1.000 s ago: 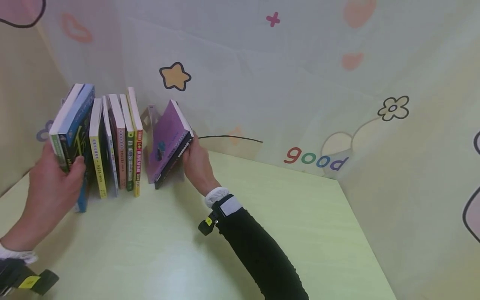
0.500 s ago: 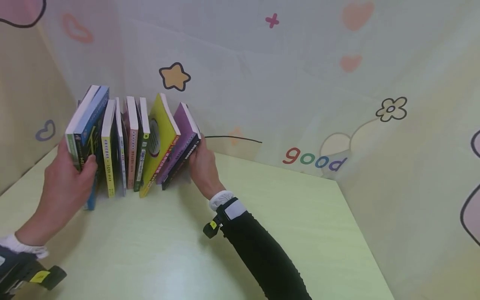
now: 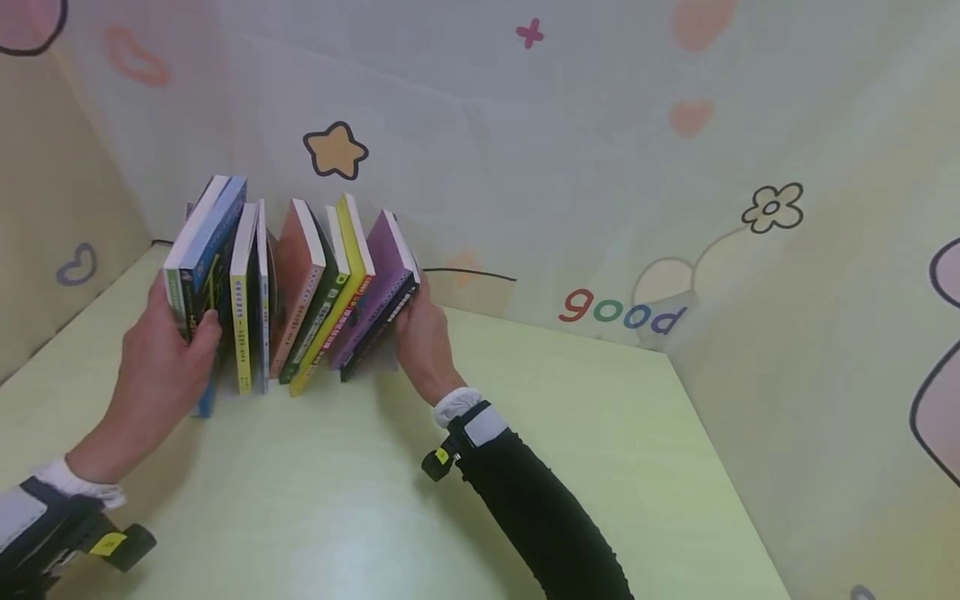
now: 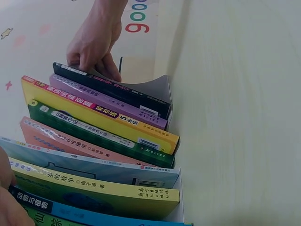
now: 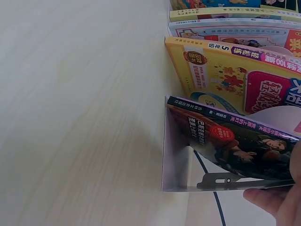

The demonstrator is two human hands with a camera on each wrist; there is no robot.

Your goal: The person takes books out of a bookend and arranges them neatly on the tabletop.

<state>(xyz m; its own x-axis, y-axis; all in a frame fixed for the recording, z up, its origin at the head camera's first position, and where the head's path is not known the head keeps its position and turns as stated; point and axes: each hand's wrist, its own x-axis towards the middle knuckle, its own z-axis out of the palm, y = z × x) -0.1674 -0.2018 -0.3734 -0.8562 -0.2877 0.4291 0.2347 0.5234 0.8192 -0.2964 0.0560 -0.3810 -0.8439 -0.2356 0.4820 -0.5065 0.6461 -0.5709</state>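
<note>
A row of upright books spans the back of the table. My left hand (image 3: 161, 354) grips the left end, thumb in front of a blue book (image 3: 216, 237), fingers round the outer side. At the right end my right hand (image 3: 429, 346) holds the dark-covered book (image 5: 235, 141), its fingers partly hidden behind it. A purple book (image 3: 381, 262) leans beside that one. Between the hands, the pink book (image 3: 298, 258), green book (image 4: 94, 129) and yellow book (image 4: 108, 110) tilt right. A thin pale-blue book (image 4: 94, 157) and a yellow-spined book (image 3: 240, 325) stand straighter.
A thin pale bookend panel (image 5: 176, 155) with a cut-out stands beyond the dark book. The pale table (image 3: 600, 450) stretches forward and right. A printed cloth backdrop (image 3: 480, 150) rises close behind the books.
Both hands have moved right along with the row. The yellow book first tipped over towards the purple one, and the green and pink books then tilted right too. The left-end books stayed in the left hand.
</note>
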